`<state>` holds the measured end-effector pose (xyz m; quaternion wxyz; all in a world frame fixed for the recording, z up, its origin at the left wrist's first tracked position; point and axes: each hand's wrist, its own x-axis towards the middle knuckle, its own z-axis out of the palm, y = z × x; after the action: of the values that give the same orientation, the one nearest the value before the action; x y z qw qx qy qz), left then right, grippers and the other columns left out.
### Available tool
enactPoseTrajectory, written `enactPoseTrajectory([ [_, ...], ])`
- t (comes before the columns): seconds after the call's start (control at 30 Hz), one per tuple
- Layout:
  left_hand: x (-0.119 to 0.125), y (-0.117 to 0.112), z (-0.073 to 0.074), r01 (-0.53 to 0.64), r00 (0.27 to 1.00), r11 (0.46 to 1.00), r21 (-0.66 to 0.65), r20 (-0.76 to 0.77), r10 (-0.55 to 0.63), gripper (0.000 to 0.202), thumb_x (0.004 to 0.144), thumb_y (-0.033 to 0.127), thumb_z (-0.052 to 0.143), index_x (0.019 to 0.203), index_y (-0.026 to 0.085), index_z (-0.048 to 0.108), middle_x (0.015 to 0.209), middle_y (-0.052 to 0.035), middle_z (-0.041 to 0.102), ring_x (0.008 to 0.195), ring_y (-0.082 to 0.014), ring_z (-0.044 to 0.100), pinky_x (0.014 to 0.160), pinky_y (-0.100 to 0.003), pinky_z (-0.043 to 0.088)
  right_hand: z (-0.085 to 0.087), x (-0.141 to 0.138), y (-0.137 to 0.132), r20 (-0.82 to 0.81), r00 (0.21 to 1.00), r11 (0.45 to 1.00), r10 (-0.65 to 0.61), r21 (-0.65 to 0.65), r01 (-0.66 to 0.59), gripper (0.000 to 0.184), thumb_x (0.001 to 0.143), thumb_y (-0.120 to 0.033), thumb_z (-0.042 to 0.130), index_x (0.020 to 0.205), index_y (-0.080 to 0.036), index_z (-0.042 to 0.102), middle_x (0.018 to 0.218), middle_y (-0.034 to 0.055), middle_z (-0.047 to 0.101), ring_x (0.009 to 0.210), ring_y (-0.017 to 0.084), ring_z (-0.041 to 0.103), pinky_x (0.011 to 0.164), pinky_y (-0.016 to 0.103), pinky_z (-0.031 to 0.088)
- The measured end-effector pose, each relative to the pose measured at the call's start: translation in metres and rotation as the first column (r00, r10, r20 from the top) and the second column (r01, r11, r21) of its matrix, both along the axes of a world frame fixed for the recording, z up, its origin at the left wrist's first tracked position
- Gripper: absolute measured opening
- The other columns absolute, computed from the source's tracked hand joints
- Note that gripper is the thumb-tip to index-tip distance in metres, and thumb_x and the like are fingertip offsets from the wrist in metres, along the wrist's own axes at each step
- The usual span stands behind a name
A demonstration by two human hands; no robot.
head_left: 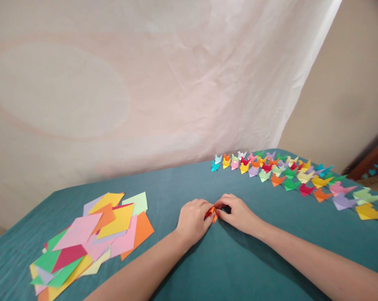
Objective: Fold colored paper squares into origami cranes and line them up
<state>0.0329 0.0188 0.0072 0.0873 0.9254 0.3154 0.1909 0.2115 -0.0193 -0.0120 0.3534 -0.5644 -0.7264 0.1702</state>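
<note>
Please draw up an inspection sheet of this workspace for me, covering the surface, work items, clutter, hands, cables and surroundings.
Surface: teal cloth, wrinkled at the far left.
Work items: small folded orange paper between the hands; multicoloured sheets at left; folded paper birds in rows at right.
Clutter: the sheets overlap in an untidy pile.
Hands: left hand and right hand both have fingertips on the orange paper.
Cables: nothing seen.
Surroundings: pale backdrop behind the cloth; beige wall at right; brown object at the right edge, too cut off to identify.
</note>
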Motion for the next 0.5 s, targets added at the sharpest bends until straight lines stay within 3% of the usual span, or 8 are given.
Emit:
enactPoseTrajectory([
  [0.5, 0.0005, 0.0018, -0.0002, 0.007, 1.000, 1.000, -0.003, -0.004, -0.007, 0.021, 0.086, 0.021, 0.046, 0.099, 0.024, 0.063, 0.096, -0.0011, 0.064, 0.089, -0.0172, 0.056, 0.082, -0.028, 0.043, -0.0008, -0.0001, -0.0029, 0.051, 0.998, 0.998, -0.043, 0.043, 0.041, 0.008, 0.078, -0.017, 0.057, 0.079, -0.019, 0.064, 0.078, 0.0020, 0.062, 0.078, 0.017, 0.055, 0.072, 0.029, 0.043],
])
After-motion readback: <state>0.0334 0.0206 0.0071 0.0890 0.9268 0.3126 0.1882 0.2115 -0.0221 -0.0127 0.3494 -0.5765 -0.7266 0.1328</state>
